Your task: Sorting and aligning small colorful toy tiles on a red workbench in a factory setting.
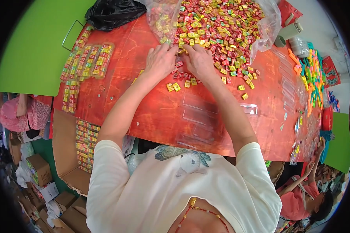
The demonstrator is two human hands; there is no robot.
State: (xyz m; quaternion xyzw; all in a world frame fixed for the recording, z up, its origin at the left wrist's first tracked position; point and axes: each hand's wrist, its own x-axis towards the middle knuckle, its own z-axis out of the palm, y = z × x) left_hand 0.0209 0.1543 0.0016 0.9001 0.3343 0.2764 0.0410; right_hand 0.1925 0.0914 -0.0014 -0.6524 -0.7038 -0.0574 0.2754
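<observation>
Both arms stretch across a red table [122, 91] to the near edge of a heap of small red and yellow boxes [221, 29]. My left hand [160, 60] has its fingers bent inward beside the clear plastic bag [161, 17]; what they hold, if anything, is hidden. Close by on the right, my right hand [198, 62] curls its fingers toward the left hand, their tips partly out of sight. Between and below the hands lie several red boxes [181, 75]. A few loose yellow boxes [173, 87] are just nearer to me.
Clear plastic trays [198, 116] lie near the front edge. Filled packs [91, 60] stand at left, above a cardboard box [68, 155] with more packs. A black bag [114, 13] is at the back; colourful plastic pieces [313, 77] and another person [305, 194] are at right.
</observation>
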